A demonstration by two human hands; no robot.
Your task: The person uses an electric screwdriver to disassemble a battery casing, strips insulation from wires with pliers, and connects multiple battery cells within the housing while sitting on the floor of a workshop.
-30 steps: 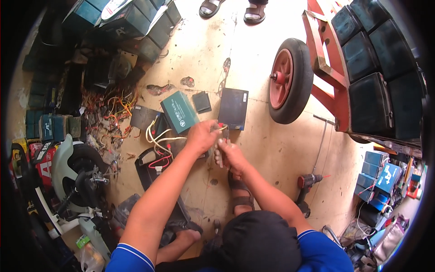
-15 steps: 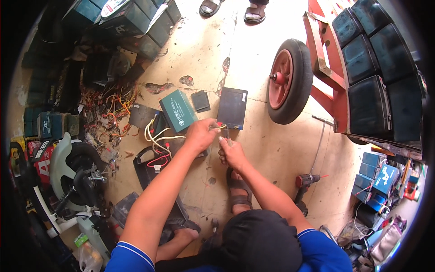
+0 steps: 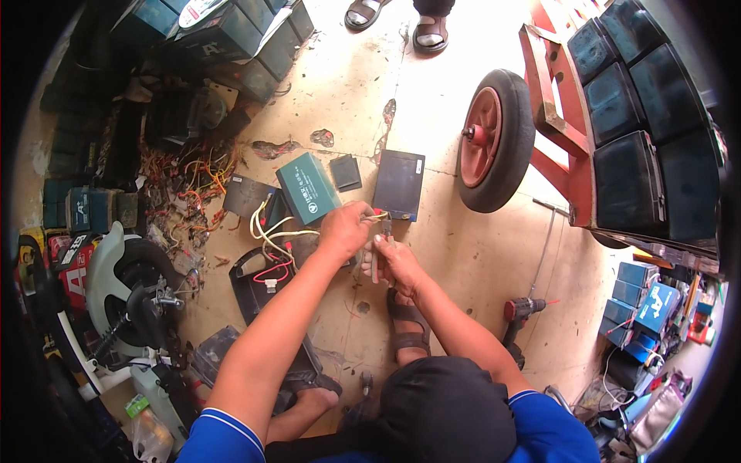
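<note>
My left hand (image 3: 346, 230) pinches a pale wire with a red connector (image 3: 379, 213) at the lower edge of a dark battery (image 3: 398, 186). My right hand (image 3: 391, 261) grips what looks like metal pliers (image 3: 387, 229), their tip at that wire. A green battery (image 3: 308, 192) lies beside my left hand, with a small dark block (image 3: 346, 171) near it. Looped cream wires (image 3: 266, 231) and a red wire run over an open black casing (image 3: 248, 295) at left.
A red cart (image 3: 568, 172) holds several batteries, with a wheel (image 3: 497, 141) beside it. A drill (image 3: 523, 309) lies at right. Stacked batteries (image 3: 218, 45), loose wires (image 3: 201, 185) and scooter parts (image 3: 131, 293) crowd the left. Another person's sandalled feet (image 3: 429, 31) stand ahead.
The handles of the tool in my right hand and that hand's fingers have shifted slightly. The other person's right-side foot has moved a little toward me.
</note>
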